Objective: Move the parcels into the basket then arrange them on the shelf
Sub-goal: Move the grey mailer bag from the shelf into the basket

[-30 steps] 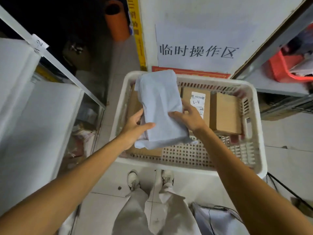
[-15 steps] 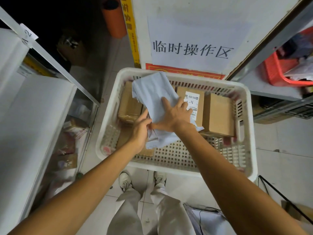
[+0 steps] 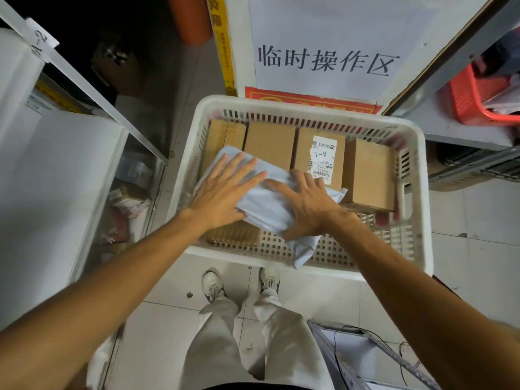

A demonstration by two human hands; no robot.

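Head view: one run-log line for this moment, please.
stage: loading basket | left hand: flat on grey mailer bag | right hand: flat on same bag | white basket: four cardboard boxes at back | shelf: not started

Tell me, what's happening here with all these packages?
A person is packing parcels into a white plastic basket that stands on the tiled floor between shelves. Both hands lie flat on a soft grey mailer bag, the left hand and right hand pressing it down. Four brown cardboard boxes line the basket's far side; one box carries an A-1 label.
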